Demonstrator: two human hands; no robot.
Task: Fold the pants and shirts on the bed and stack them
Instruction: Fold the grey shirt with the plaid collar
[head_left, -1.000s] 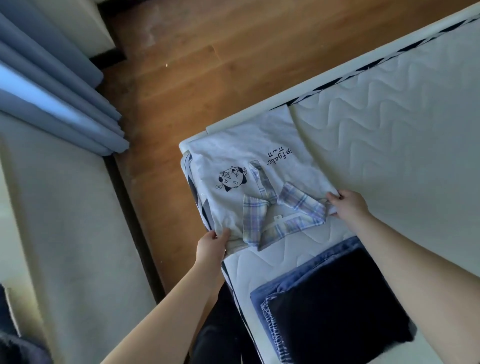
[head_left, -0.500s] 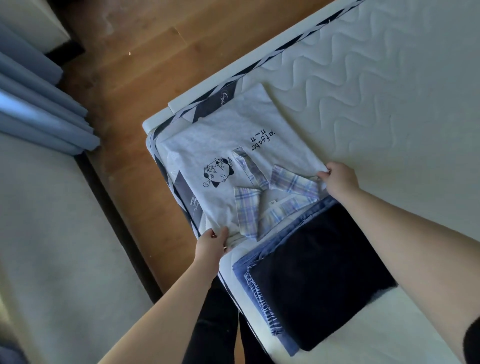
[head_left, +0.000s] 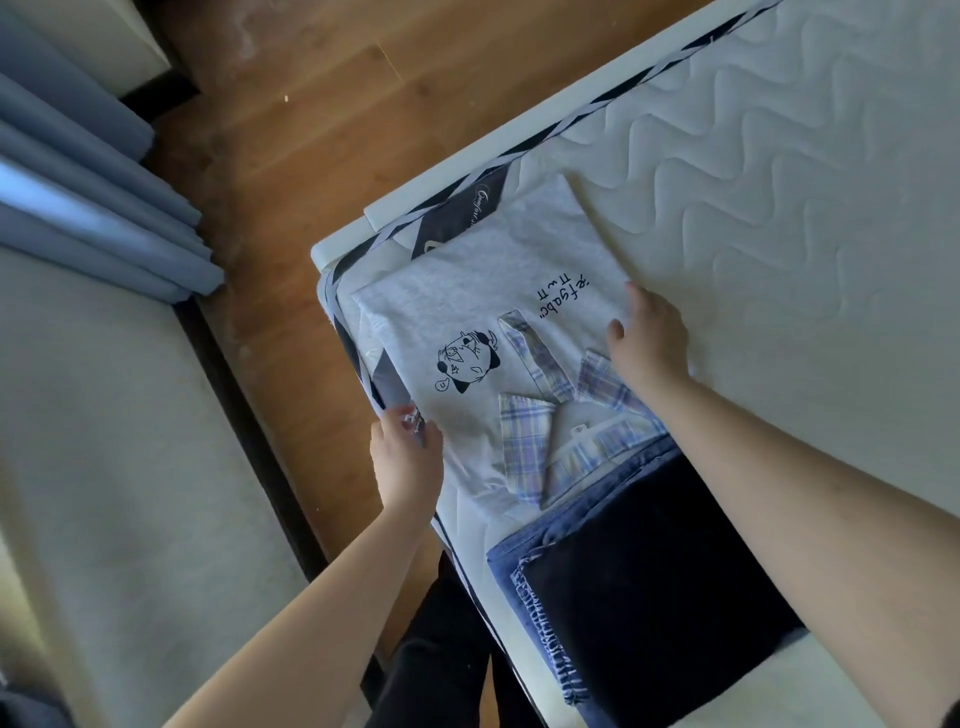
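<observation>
Smoothing of the folded shirt (head_left: 498, 306) appears to be the step in hand, judged from how both hands lie on it. The pale grey shirt, with a cartoon print and a plaid collar (head_left: 540, 431), is laid flat at the corner of the bed (head_left: 779, 171), its near edge touching or slightly overlapping the folded pants (head_left: 649, 587), a dark stack lying just beside it toward the person. The right hand (head_left: 649, 343) is rested palm-down on the shirt's right side, near the printed lettering, with its fingers (head_left: 636, 301) straight and lightly spread; nothing is pinched by it. The left hand (head_left: 405, 457) is placed at the shirt's left edge, by the mattress border; whether the cloth is pinched there or only touched cannot be told, since the fingertips are partly hidden and blurred.

The shirt seems already folded into a rectangle, so the folding of this piece is judged nearly complete. The next move would likely call for the shirt to be gripped at both sides and lifted as one flat packet onto the pants, or the pants onto it. Care would be needed so that the soft layers are not allowed to slip open, and so that the edge by the bed's corner is not dragged off toward the wooden floor (head_left: 337, 130).
</observation>
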